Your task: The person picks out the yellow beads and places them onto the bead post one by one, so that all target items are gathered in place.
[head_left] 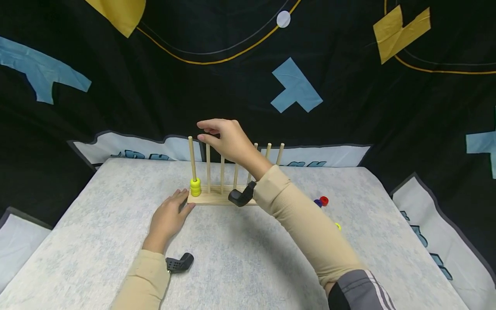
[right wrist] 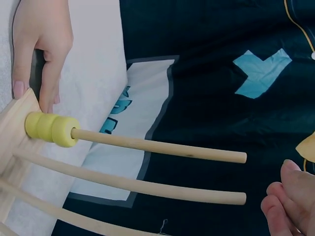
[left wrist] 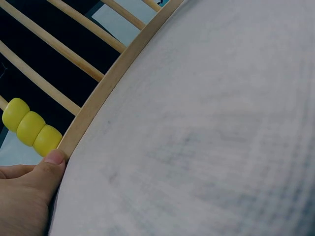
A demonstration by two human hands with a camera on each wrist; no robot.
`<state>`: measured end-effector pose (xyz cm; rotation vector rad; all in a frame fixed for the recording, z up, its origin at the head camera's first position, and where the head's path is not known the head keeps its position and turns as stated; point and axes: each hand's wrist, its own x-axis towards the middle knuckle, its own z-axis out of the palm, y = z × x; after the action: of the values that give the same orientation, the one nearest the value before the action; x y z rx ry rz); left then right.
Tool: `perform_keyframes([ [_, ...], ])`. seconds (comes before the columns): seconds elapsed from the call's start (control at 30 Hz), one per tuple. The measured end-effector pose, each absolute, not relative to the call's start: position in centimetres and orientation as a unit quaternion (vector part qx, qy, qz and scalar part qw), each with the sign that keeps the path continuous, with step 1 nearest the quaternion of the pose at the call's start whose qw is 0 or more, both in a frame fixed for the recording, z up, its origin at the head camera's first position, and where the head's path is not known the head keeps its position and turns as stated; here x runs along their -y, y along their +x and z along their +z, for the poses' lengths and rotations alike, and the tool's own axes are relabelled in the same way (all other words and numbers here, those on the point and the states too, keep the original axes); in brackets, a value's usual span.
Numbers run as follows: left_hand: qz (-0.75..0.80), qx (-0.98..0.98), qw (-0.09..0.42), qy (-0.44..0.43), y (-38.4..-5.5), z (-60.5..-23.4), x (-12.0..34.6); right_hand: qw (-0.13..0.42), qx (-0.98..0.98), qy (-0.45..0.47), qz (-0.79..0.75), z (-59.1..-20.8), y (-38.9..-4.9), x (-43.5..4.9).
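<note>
A wooden peg stand (head_left: 217, 198) with several upright pegs is on the table. On its leftmost peg (head_left: 192, 159) sits a stack of 3 yellow beads (head_left: 195, 187), each threaded down to the base; the left wrist view shows these yellow beads (left wrist: 30, 126) up close. My left hand (head_left: 167, 219) holds the left end of the base, thumb at the front corner. Above the pegs, my right hand (head_left: 231, 142) is raised near the top of the leftmost peg. Its thumb and fingers are bent loosely and apart, and nothing shows between them in the right wrist view (right wrist: 295, 199).
Right of the stand lie a red bead (head_left: 324, 201), a dark blue bead (head_left: 318, 203) and a yellow bead (head_left: 338, 226), the last partly hidden by my right sleeve. A black cloth (head_left: 240, 94) hangs behind the pale table (head_left: 116, 193).
</note>
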<state>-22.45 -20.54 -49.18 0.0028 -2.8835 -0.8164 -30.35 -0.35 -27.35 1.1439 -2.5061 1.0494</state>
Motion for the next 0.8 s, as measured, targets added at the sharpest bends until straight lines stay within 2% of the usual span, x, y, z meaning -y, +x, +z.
perform_keyframes([
  [0.8, -0.268, 0.961, 0.070, 0.000, -22.3, -49.0, 20.4, 0.117, 0.839, 0.362, 0.389, -28.8, -28.6, -6.3],
])
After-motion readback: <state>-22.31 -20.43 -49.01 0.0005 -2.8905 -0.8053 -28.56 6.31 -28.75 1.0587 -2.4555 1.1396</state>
